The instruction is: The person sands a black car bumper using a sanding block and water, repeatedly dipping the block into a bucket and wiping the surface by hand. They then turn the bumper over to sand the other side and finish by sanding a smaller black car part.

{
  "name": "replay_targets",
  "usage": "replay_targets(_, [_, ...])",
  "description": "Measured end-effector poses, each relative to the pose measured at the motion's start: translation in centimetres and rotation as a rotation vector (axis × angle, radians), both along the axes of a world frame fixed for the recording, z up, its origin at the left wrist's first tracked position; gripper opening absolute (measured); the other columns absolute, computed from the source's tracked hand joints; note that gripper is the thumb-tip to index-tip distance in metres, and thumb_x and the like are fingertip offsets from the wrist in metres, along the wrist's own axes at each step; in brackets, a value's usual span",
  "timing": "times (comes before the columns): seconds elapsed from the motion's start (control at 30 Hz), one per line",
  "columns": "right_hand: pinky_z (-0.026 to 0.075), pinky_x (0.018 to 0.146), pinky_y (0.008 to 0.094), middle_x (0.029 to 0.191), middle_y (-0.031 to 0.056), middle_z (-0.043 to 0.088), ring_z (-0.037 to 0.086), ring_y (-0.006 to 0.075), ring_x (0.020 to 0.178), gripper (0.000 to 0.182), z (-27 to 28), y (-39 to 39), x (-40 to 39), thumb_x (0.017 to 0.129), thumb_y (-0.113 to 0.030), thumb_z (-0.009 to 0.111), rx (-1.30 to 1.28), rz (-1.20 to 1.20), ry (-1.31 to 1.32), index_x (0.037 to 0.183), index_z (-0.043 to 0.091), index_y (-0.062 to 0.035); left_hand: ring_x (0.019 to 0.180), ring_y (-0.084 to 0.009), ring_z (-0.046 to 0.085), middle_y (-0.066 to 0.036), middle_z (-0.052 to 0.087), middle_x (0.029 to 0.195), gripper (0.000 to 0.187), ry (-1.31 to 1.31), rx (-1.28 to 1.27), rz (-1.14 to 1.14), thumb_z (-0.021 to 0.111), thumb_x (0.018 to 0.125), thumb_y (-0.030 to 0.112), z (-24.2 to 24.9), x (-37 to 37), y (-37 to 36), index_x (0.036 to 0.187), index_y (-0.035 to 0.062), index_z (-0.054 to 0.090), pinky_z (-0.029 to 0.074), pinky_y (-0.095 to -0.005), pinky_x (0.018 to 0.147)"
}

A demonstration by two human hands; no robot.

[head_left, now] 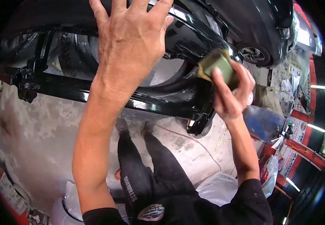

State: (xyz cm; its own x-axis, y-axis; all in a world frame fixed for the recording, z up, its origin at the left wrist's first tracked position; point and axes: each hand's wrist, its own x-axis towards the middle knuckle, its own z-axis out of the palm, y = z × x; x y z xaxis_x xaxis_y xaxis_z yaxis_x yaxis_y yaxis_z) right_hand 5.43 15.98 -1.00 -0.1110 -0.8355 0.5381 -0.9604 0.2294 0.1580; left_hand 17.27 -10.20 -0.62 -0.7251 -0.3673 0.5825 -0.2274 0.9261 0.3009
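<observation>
My left hand [130, 45] is spread flat, palm down, on a glossy black car body part [78, 11] at the top of the view; its fingertips run past the upper edge. In my right hand [234, 90] is a green sanding block [221, 68] with a tan sheet of sandpaper [203, 71] folded around it. The block is held between thumb and fingers at the right end of the black part, slightly blurred. Whether its face touches the surface is hidden. Below both hands runs a shiny black lower bar [57, 89] of the same part.
A dark car [260, 22] with an alloy wheel [253, 54] stands at upper right. A blue-stained container [263, 122] and clear plastic sheeting [218, 187] lie to the right. A thin hose [198, 141] crosses the concrete floor [50, 138] near my feet.
</observation>
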Motion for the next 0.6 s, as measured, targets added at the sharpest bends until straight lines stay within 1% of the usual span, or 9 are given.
replay_targets(0.07, [0.052,0.102,0.0473,0.136,0.0251,0.066,0.064,0.0397,0.118,0.05,-0.4,1.9,-0.1,0.075,-0.011,0.077,-0.057,-0.04,0.043,0.124,0.085,-0.0158,0.145,-0.0422,0.047,-0.016,0.061,0.144,0.041,-0.053,-0.034,0.039,0.073,0.098,0.02,-0.3,-0.2,0.2,0.136,0.006,0.072,0.029,-0.0736,0.124])
replay_targets(0.13, [0.051,0.103,0.0475,0.136,0.0246,0.066,0.063,0.0391,0.119,0.051,-0.6,0.0,-0.5,0.073,-0.009,0.078,-0.088,-0.022,0.048,0.123,0.085,-0.0167,0.146,-0.0423,0.047,-0.015,0.062,0.143,0.041,-0.11,-0.076,0.07,0.072,0.098,0.02,-0.2,-0.4,0.3,0.136,0.0058,0.071,0.028,-0.0737,0.124])
replay_targets(0.2, [0.051,0.103,0.0483,0.136,0.0234,0.066,0.062,0.0379,0.12,0.051,-0.3,-3.9,-0.2,0.073,-0.009,0.078,-0.077,0.08,-0.005,0.123,0.084,-0.0171,0.146,-0.0425,0.047,-0.015,0.063,0.143,0.041,-0.062,0.066,-0.009,0.072,0.099,0.02,0.3,-0.3,0.2,0.137,0.0052,0.071,0.028,-0.074,0.124])
replay_targets(0.27, [0.05,0.103,0.0492,0.137,0.0221,0.067,0.062,0.0373,0.12,0.048,0.0,-5.6,0.3,0.076,-0.012,0.075,-0.038,0.103,0.023,0.124,0.084,-0.0172,0.146,-0.0424,0.047,-0.015,0.063,0.143,0.041,-0.05,0.052,-0.021,0.072,0.099,0.02,0.3,-0.2,0.1,0.137,0.0051,0.071,0.027,-0.0741,0.125])
replay_targets(0.4, [0.052,0.101,0.0494,0.135,0.0242,0.067,0.063,0.039,0.119,0.046,-0.3,-2.7,-0.6,0.079,-0.018,0.075,-0.025,0.068,0.074,0.124,0.084,-0.0155,0.145,-0.0421,0.048,-0.015,0.064,0.142,0.041,-0.045,0.042,-0.021,0.072,0.099,0.02,0.1,-0.1,-0.1,0.137,0.0054,0.071,0.028,-0.0744,0.124])
replay_targets(0.43, [0.052,0.101,0.0493,0.135,0.0242,0.067,0.062,0.0388,0.119,0.046,-0.3,-3.4,-0.4,0.079,-0.018,0.075,-0.028,0.074,0.052,0.124,0.084,-0.0155,0.144,-0.0418,0.049,-0.015,0.064,0.143,0.041,-0.041,-0.019,-0.003,0.072,0.098,0.02,-0.1,-0.2,-0.1,0.137,0.0054,0.071,0.029,-0.0744,0.124])
replay_targets(0.5, [0.051,0.101,0.0486,0.135,0.0241,0.066,0.06,0.0385,0.12,0.046,0.1,-5.5,0.4,0.081,-0.019,0.074,-0.021,0.104,0.005,0.125,0.083,-0.0153,0.144,-0.0417,0.049,-0.015,0.064,0.143,0.041,-0.005,0.018,-0.015,0.073,0.098,0.02,-0.1,-0.3,0.1,0.136,0.0053,0.071,0.029,-0.0743,0.124])
replay_targets(0.53, [0.051,0.101,0.0484,0.135,0.024,0.065,0.06,0.0384,0.121,0.044,-0.2,-6.5,0.1,0.082,-0.019,0.072,-0.035,0.146,0.069,0.125,0.082,-0.0151,0.144,-0.0416,0.049,-0.015,0.064,0.143,0.041,0.024,0.047,-0.029,0.073,0.098,0.02,-0.1,-0.3,0.1,0.136,0.0052,0.072,0.029,-0.0742,0.124])
replay_targets(0.6, [0.051,0.101,0.0486,0.135,0.0244,0.065,0.061,0.0379,0.119,0.045,0.0,-5.5,0.1,0.082,-0.018,0.072,-0.02,0.134,0.023,0.125,0.083,-0.0155,0.144,-0.0415,0.049,-0.015,0.064,0.143,0.041,0.012,0.044,-0.036,0.073,0.098,0.02,0.1,-0.1,0.0,0.136,0.0051,0.072,0.029,-0.0742,0.124])
